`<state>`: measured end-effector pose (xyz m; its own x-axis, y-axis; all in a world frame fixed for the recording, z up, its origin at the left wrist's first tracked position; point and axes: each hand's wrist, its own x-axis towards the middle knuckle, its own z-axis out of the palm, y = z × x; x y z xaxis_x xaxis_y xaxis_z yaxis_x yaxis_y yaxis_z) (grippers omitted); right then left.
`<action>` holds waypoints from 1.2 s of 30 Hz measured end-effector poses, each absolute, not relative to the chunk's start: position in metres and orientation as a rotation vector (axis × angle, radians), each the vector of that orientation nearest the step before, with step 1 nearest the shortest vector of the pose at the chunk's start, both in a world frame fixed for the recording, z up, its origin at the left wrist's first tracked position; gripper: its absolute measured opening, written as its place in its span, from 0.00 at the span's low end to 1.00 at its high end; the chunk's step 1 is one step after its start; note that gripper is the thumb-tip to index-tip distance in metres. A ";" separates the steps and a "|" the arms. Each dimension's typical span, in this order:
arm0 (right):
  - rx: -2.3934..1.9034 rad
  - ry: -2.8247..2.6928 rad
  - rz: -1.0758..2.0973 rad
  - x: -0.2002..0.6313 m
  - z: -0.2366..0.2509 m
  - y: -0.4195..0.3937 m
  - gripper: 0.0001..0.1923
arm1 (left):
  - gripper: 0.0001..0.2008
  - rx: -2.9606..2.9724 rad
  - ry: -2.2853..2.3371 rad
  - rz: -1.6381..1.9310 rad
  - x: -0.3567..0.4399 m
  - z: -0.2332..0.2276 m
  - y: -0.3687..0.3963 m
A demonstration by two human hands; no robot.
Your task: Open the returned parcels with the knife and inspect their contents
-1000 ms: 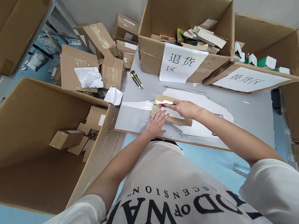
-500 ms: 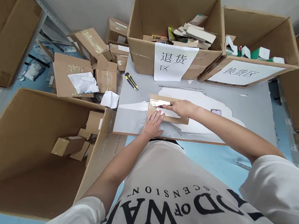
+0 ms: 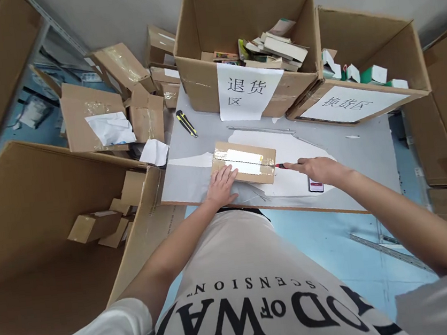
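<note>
From the head view, the flat brown taped cardboard parcel (image 3: 244, 162) lies on the grey table (image 3: 366, 146); judging by this, the cut goes best with the blade shallow along the tape seam and the parcel pinned firmly; the left hand (image 3: 221, 185) presses flat, fingers spread, on its near left corner; the right hand (image 3: 317, 170), arm outstretched, fingers clenched around a red-handled utility knife (image 3: 283, 165), sits just off the parcel's right edge.
</note>
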<state>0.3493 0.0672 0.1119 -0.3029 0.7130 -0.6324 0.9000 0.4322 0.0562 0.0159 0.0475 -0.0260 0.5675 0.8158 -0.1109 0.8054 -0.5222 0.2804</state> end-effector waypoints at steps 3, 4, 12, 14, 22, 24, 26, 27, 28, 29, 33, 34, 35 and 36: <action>1.366 2.129 -0.393 0.359 0.106 0.057 0.45 | 0.47 2.513 1.341 0.036 0.016 -0.026 0.047; 1.377 2.150 -0.393 0.362 0.103 0.055 0.45 | 0.47 2.518 1.343 0.033 0.016 -0.026 0.048; 1.668 2.316 -0.642 0.399 0.088 0.019 0.32 | 0.44 2.574 1.337 0.005 0.016 -0.017 0.049; 1.890 2.342 -0.784 0.404 0.075 0.003 0.28 | 0.41 2.579 1.341 0.000 0.018 -0.011 0.051; 2.837 1.720 -2.083 0.345 -0.010 -0.031 0.39 | 0.46 2.620 1.360 0.028 0.027 0.008 0.093; 2.909 1.556 -2.282 0.327 -0.021 -0.031 0.41 | 0.56 2.652 1.309 -0.013 0.027 0.008 0.108; 2.935 1.444 -2.407 0.315 -0.027 -0.032 0.42 | 0.62 2.658 1.273 -0.088 0.028 0.008 0.119; 2.943 1.409 -2.451 0.312 -0.029 -0.033 0.42 | 0.64 2.650 1.268 -0.128 0.028 0.008 0.123; 2.946 1.386 -2.489 0.309 -0.030 -0.033 0.42 | 0.64 2.637 1.271 -0.164 0.028 0.008 0.125; 2.943 1.373 -2.523 0.308 -0.030 -0.034 0.41 | 0.65 2.620 1.279 -0.192 0.029 0.008 0.127; 2.913 1.388 -2.588 0.310 -0.029 -0.036 0.40 | 0.65 2.556 1.299 -0.215 0.032 0.011 0.127; 2.902 1.399 -2.588 0.312 -0.029 -0.036 0.39 | 0.64 2.544 1.301 -0.205 0.032 0.011 0.127; 2.889 1.409 -2.585 0.314 -0.029 -0.036 0.39 | 0.63 2.533 1.304 -0.192 0.033 0.012 0.127; 2.873 1.417 -2.582 0.316 -0.029 -0.035 0.39 | 0.63 2.523 1.310 -0.179 0.033 0.012 0.127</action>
<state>0.3164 -0.0353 -0.0286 0.1994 0.8945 -0.4002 -0.1428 -0.3775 -0.9149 0.0333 0.1272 0.0120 0.5783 0.7792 -0.2417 0.8154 -0.5433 0.1996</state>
